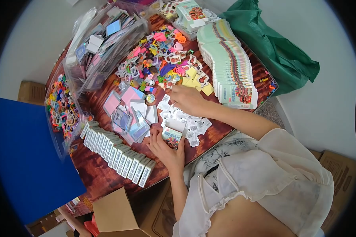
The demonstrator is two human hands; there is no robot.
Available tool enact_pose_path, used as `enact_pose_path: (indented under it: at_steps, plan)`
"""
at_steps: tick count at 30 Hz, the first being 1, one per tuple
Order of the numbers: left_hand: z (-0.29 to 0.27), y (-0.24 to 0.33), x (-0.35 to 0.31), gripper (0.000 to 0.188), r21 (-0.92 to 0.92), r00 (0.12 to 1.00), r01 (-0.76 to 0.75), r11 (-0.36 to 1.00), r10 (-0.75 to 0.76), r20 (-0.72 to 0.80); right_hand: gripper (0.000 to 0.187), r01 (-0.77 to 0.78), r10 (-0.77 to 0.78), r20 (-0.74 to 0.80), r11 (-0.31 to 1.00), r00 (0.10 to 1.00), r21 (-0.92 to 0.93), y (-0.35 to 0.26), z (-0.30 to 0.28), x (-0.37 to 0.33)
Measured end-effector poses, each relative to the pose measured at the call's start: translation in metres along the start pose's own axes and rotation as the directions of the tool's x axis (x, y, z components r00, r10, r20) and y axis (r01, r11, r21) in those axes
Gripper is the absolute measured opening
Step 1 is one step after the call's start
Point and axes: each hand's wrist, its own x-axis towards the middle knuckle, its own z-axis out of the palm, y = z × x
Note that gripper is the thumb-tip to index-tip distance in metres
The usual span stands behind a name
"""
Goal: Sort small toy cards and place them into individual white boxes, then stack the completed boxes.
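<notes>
My left hand (167, 152) is wrapped round a small green and white box (172, 136), whose top stands open near the table's front edge. Beyond it, my right hand (187, 99) reaches over a scatter of small white printed packets (194, 126). Its fingers are bent together at the edge of the toy pile, and whatever lies between them is hidden. Just past these fingers lie yellow paper squares (193, 78) and a heap of small colourful plastic trinkets (158, 59). Pink, blue and white cards (134, 112) lie left of the packets.
A row of closed small boxes (116, 154) lines the front left. Flattened cartons (227, 59) fan out at right, beside a green bag (271, 47). Clear bins hold cards (103, 43) and trinkets (61, 104). Below stands an open cardboard box (114, 211); another person's arm (73, 221) shows nearby.
</notes>
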Motion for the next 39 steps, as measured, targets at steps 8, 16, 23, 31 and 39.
enact_pose_path:
  at_steps: [8, 16, 23, 31, 39]
  plan:
    - [-0.001, 0.000, 0.000, 0.074, -0.008, 1.000, 0.003, 1.000, -0.003, -0.003, 0.009, -0.228, 0.313, -0.017, 0.725, 0.949, 0.650, 0.033, -0.027, -0.003]
    - [0.001, -0.004, -0.001, 0.074, 0.007, 1.000, -0.010, 1.000, 0.010, -0.015, 0.009, -0.215, 0.200, 0.079, 0.899, 0.977, 0.381, 0.019, -0.029, -0.016]
    - [0.000, -0.001, 0.001, 0.074, -0.011, 1.000, -0.016, 1.000, 0.015, -0.015, 0.008, -0.087, 0.085, 0.034, 0.993, 0.996, 0.080, 0.006, -0.008, -0.024]
    - [-0.002, 0.000, 0.003, 0.073, -0.040, 1.000, -0.017, 0.999, 0.016, -0.018, 0.005, -0.280, 0.344, -0.007, 0.776, 0.939, 0.566, 0.028, -0.039, -0.025]
    - [-0.002, 0.000, 0.003, 0.074, -0.029, 1.000, -0.012, 1.000, 0.012, -0.016, 0.018, -0.298, 0.321, -0.099, 0.935, 0.942, 0.192, 0.009, -0.033, -0.033]
